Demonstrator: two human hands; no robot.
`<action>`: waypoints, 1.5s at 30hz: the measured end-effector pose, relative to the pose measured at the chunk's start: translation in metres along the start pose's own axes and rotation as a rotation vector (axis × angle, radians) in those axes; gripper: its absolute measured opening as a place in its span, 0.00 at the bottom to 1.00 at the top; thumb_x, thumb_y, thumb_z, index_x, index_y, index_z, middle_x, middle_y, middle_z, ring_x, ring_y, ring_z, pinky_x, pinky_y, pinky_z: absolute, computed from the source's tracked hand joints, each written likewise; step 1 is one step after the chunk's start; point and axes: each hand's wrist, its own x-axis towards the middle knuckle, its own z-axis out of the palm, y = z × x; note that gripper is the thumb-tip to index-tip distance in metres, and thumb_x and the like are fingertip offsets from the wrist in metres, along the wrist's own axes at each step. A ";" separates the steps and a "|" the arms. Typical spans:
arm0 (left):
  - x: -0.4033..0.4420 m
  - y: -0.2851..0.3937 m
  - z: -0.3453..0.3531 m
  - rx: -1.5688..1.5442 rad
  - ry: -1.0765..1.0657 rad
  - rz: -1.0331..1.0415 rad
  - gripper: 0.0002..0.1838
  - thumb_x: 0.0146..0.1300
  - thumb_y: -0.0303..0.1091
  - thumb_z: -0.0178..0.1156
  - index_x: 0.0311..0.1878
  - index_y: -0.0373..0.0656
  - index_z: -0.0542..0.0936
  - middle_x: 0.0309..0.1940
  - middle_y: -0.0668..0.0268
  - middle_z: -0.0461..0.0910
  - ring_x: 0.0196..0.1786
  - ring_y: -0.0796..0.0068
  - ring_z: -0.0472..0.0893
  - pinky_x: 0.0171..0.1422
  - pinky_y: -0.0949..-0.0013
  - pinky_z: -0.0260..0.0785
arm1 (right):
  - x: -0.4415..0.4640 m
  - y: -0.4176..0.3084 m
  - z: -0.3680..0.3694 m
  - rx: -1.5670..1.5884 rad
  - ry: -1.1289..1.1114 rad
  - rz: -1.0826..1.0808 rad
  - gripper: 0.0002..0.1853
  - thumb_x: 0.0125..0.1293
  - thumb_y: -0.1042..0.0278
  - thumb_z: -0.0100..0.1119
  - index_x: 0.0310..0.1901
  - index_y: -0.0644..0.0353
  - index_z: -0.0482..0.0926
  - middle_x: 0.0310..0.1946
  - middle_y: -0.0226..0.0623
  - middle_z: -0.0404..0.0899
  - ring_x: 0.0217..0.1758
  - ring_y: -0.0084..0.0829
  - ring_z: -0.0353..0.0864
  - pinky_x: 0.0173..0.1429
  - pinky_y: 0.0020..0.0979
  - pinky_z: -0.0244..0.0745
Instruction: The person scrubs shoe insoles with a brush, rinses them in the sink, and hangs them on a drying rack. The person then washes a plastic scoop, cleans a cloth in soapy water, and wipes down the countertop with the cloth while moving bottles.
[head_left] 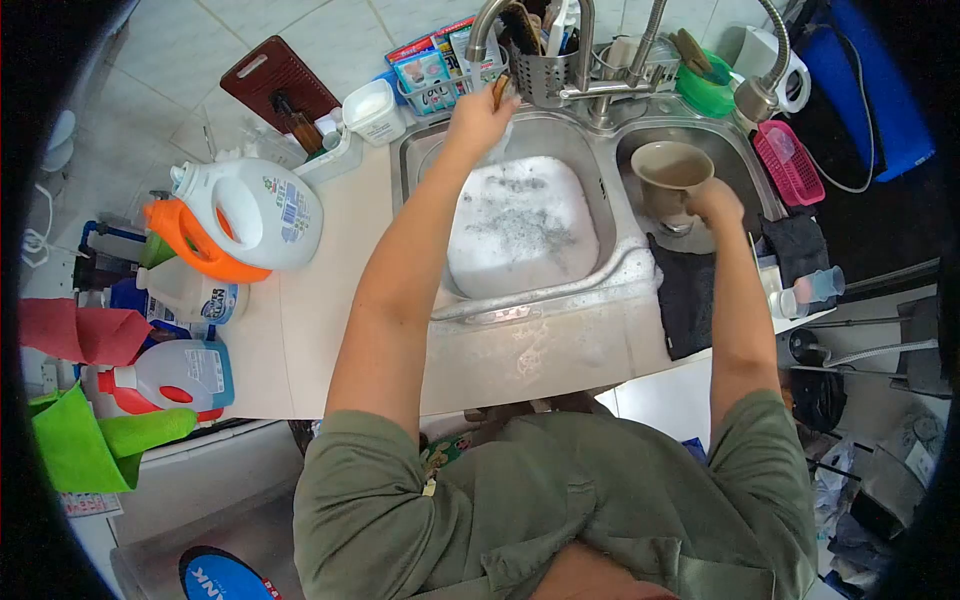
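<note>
1 brown pot (657, 198) over the right basin (727, 147): mouth up, long axis roughly upright. Right hand (716, 204) clasps the pot's right side; pot lies just left of that hand. Left hand (482, 120) near the tap (477, 42), fingers bent; a small brown thing shows at its fingertips, cannot tell if gripped. Foamy water (525, 225) in the left basin (607, 192). Sprayer (757, 100) hangs beyond the right hand. Black cloth (688, 300) on the front edge; detergent jug (270, 215) on the worktop (330, 300), left.
</note>
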 end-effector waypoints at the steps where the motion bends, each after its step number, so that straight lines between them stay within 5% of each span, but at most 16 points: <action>1: 0.000 0.002 -0.003 0.066 0.042 -0.037 0.17 0.55 0.44 0.57 0.33 0.36 0.76 0.25 0.53 0.78 0.34 0.56 0.78 0.39 0.60 0.67 | -0.027 -0.007 -0.028 -0.051 -0.011 -0.005 0.11 0.44 0.64 0.61 0.28 0.63 0.79 0.27 0.44 0.80 0.35 0.38 0.81 0.39 0.38 0.73; 3: 0.003 -0.003 -0.004 -0.028 -0.004 -0.118 0.16 0.57 0.43 0.55 0.35 0.37 0.76 0.26 0.55 0.78 0.34 0.59 0.78 0.40 0.62 0.67 | -0.078 -0.016 -0.068 -0.100 0.119 -0.063 0.17 0.44 0.63 0.61 0.39 0.59 0.80 0.40 0.46 0.78 0.45 0.44 0.78 0.46 0.40 0.73; 10: -0.001 -0.015 -0.012 -0.080 -0.041 -0.064 0.15 0.59 0.41 0.53 0.38 0.36 0.73 0.29 0.53 0.78 0.36 0.55 0.77 0.42 0.60 0.66 | -0.143 -0.014 -0.096 0.061 0.339 -0.307 0.17 0.42 0.64 0.60 0.36 0.61 0.77 0.32 0.46 0.78 0.40 0.45 0.78 0.44 0.41 0.71; 13: -0.010 -0.015 -0.023 -0.351 -0.118 -0.014 0.14 0.60 0.39 0.52 0.40 0.37 0.71 0.31 0.54 0.78 0.37 0.56 0.78 0.42 0.62 0.67 | -0.153 -0.041 -0.093 0.095 0.149 -0.435 0.18 0.40 0.63 0.61 0.36 0.59 0.78 0.33 0.46 0.78 0.40 0.44 0.78 0.44 0.41 0.71; 19: -0.025 -0.001 -0.057 -0.138 0.042 0.083 0.14 0.60 0.39 0.53 0.41 0.37 0.71 0.30 0.56 0.79 0.33 0.64 0.78 0.39 0.66 0.67 | -0.115 -0.114 -0.022 0.179 0.086 -0.601 0.20 0.42 0.61 0.63 0.40 0.58 0.77 0.35 0.44 0.79 0.40 0.44 0.78 0.44 0.40 0.73; 25: -0.031 -0.005 -0.070 -0.295 0.184 0.098 0.17 0.61 0.42 0.53 0.43 0.35 0.70 0.31 0.59 0.80 0.33 0.66 0.78 0.41 0.67 0.68 | -0.094 -0.160 0.034 0.345 0.034 -0.689 0.20 0.45 0.62 0.62 0.42 0.57 0.75 0.35 0.43 0.79 0.41 0.43 0.78 0.44 0.40 0.72; 28: -0.033 -0.005 -0.067 -0.245 0.189 0.081 0.17 0.62 0.41 0.52 0.44 0.35 0.69 0.32 0.59 0.80 0.33 0.68 0.78 0.41 0.68 0.68 | -0.084 -0.169 0.055 0.185 0.037 -0.706 0.20 0.46 0.62 0.61 0.43 0.56 0.75 0.36 0.43 0.79 0.42 0.43 0.78 0.45 0.40 0.72; 31: -0.035 -0.009 -0.051 -0.230 0.124 -0.060 0.16 0.62 0.40 0.52 0.44 0.36 0.68 0.32 0.60 0.79 0.35 0.69 0.77 0.42 0.68 0.67 | -0.079 -0.168 0.075 0.231 0.029 -0.580 0.24 0.43 0.60 0.63 0.45 0.56 0.75 0.35 0.46 0.78 0.41 0.45 0.77 0.45 0.40 0.72; 38: -0.013 -0.051 0.021 -0.744 0.163 -0.241 0.14 0.57 0.30 0.57 0.42 0.40 0.65 0.34 0.64 0.73 0.38 0.75 0.73 0.45 0.70 0.65 | -0.076 -0.162 0.054 0.101 -0.172 -0.654 0.28 0.48 0.53 0.61 0.51 0.60 0.72 0.41 0.49 0.76 0.47 0.46 0.75 0.49 0.39 0.70; 40: -0.010 -0.048 0.028 -0.789 0.204 -0.260 0.13 0.57 0.29 0.57 0.42 0.39 0.65 0.33 0.62 0.74 0.38 0.73 0.74 0.44 0.69 0.66 | -0.058 -0.181 0.065 0.481 0.430 -0.587 0.23 0.54 0.51 0.58 0.47 0.58 0.73 0.37 0.51 0.77 0.44 0.42 0.77 0.48 0.39 0.70; 41: -0.010 -0.047 0.029 -0.823 0.250 -0.283 0.13 0.57 0.28 0.56 0.42 0.38 0.65 0.33 0.60 0.76 0.37 0.72 0.76 0.42 0.67 0.67 | -0.045 -0.196 0.068 0.481 0.430 -0.586 0.23 0.54 0.51 0.58 0.47 0.58 0.73 0.37 0.51 0.77 0.44 0.42 0.77 0.48 0.39 0.70; 43: -0.008 -0.039 0.031 -0.845 0.269 -0.329 0.12 0.58 0.29 0.54 0.42 0.36 0.66 0.32 0.57 0.77 0.36 0.68 0.78 0.40 0.66 0.68 | -0.031 -0.228 0.061 1.171 0.214 -0.644 0.22 0.58 0.48 0.53 0.45 0.59 0.75 0.31 0.51 0.77 0.40 0.42 0.78 0.46 0.40 0.71; 44: -0.007 -0.034 0.029 -0.724 0.366 -0.343 0.11 0.58 0.30 0.53 0.41 0.36 0.67 0.32 0.57 0.77 0.35 0.68 0.78 0.40 0.66 0.69 | -0.033 -0.235 0.056 1.175 0.216 -0.652 0.22 0.58 0.48 0.53 0.45 0.59 0.75 0.31 0.51 0.77 0.40 0.42 0.78 0.46 0.40 0.71; 45: -0.006 -0.031 0.025 -0.602 0.464 -0.357 0.10 0.59 0.31 0.53 0.41 0.36 0.67 0.31 0.58 0.77 0.34 0.68 0.78 0.39 0.66 0.69 | -0.046 -0.238 0.038 1.244 -0.042 -0.567 0.22 0.60 0.48 0.50 0.43 0.60 0.75 0.28 0.50 0.77 0.37 0.41 0.79 0.44 0.40 0.71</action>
